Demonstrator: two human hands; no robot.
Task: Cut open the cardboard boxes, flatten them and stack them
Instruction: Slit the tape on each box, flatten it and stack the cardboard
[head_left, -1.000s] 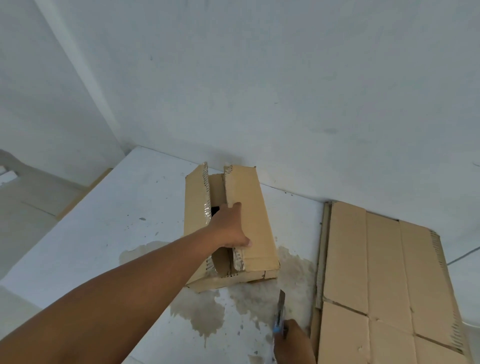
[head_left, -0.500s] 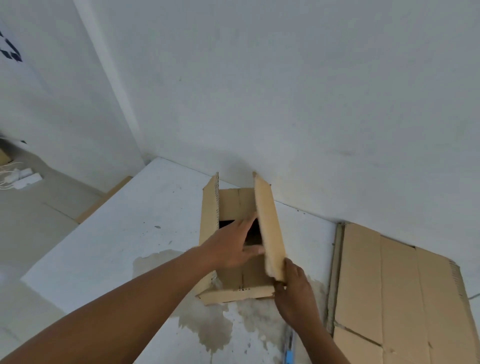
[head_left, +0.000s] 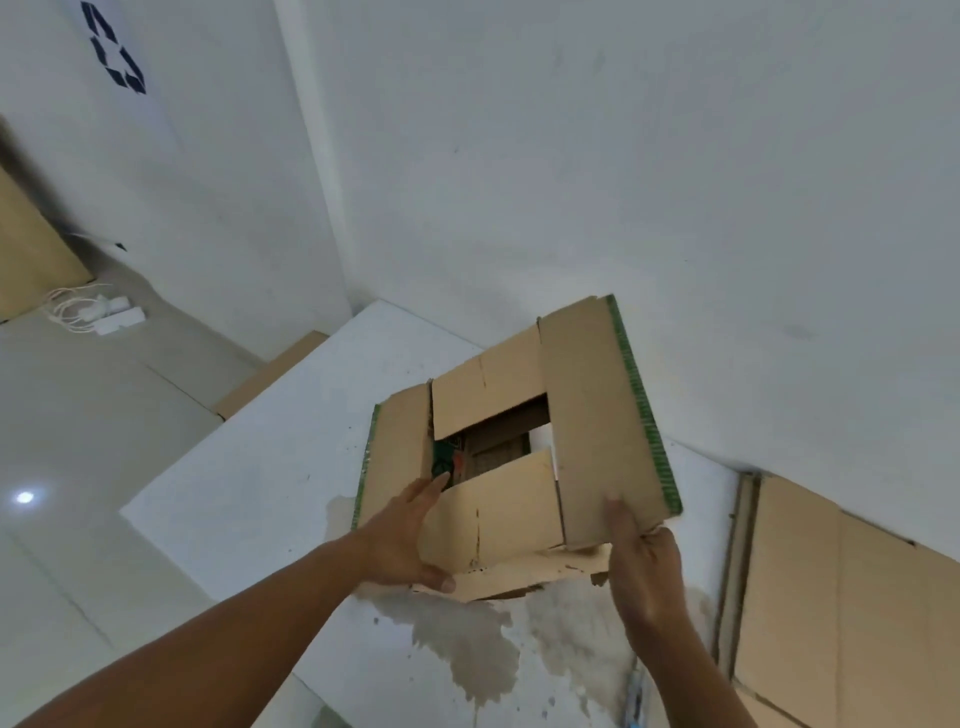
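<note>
Dimly, box (head_left: 498, 509) interior, mostly dark and indistinct.

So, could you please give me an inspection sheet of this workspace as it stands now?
Surface: white table, stained patch near the front.
Job's things: cardboard box, flaps spread open, tilted; flattened cardboard on the right.
Clutter: blue tool at the lower edge, barely showing.
Grippers: left hand holds the box's near left corner; right hand pinches its right flap.
Cables: power strip with white cord on the floor, left.
Surroundings: white wall, recycling symbol upper left.
</note>
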